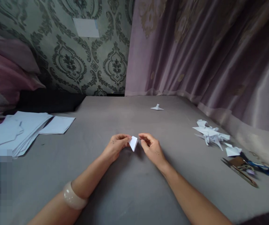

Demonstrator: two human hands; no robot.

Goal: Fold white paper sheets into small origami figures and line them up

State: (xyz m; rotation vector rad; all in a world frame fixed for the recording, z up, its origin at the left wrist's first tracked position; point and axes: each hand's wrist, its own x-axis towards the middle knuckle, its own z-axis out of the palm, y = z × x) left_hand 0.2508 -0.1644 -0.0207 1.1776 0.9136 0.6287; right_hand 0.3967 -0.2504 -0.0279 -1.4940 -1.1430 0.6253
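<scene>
Pinching a small folded paper (133,143) in the left hand (117,145), with the right hand (153,149) just beside it.
The paper is at the middle of the grey surface (113,115), its narrow end pointing down toward the near side, its upper left edge between the left thumb and fingers. The left forearm reaches in from the near left, a pale bangle (74,197) around it; the right forearm slants in from the near right. The right hand's fingers are loosely curled, thumb and fingertips parted, apart from the paper. Farther out, a winged paper shape (157,107) stands at the far side, a heap of folded papers (211,135) lies to the right, and stacked white sheets (31,125) lie to the left.
</scene>
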